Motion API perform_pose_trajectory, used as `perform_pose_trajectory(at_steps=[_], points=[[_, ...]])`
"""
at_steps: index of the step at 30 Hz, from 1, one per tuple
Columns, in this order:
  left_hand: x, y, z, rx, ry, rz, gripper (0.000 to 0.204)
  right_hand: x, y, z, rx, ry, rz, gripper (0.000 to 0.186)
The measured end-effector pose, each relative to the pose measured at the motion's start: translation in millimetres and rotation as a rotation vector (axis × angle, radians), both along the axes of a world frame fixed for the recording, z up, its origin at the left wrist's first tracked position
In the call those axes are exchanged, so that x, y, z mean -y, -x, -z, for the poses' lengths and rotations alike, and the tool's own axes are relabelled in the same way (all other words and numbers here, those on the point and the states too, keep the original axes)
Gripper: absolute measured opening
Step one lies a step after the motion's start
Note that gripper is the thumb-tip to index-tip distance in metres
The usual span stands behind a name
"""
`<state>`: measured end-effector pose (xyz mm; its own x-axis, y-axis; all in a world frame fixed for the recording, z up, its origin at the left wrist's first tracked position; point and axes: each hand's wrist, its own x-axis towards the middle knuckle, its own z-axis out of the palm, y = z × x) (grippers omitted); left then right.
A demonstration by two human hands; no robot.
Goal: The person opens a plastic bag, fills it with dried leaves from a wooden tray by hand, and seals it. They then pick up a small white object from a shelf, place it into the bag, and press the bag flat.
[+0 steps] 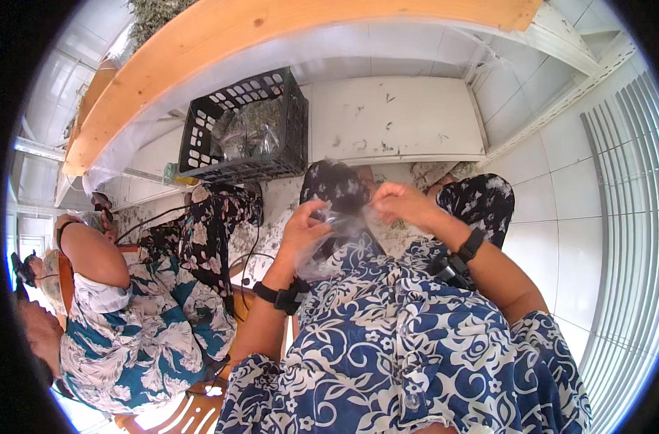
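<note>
Ahead of us we see a black plastic crate holding a clear bag of dried greenery, set beside a low white surface strewn with leaf scraps. Above runs a pale wooden beam. On our left sits 1 other person in floral clothing, on a white tiled floor.

2 hands on clear bag

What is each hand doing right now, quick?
Left hand: closed in a grip on the clear plastic bag.
Right hand: fingers pinched on the same bag's upper edge.
</note>
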<state>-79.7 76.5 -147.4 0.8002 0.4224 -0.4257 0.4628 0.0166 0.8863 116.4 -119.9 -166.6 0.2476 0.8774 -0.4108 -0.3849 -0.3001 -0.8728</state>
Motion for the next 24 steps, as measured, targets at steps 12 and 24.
perform_pose_trajectory(at_steps=[12, 24], points=[[-29.0, 2.8, 12.3, 0.132, -0.132, 0.051, 0.011, -8.8, -1.5, -36.7, 0.626, -0.009, -0.365, 0.032], [-1.1, -81.1, -99.3, 0.629, 0.06, -0.475, 0.02, 4.2, -11.2, -97.7, -0.449, -0.534, 0.254, 0.065]])
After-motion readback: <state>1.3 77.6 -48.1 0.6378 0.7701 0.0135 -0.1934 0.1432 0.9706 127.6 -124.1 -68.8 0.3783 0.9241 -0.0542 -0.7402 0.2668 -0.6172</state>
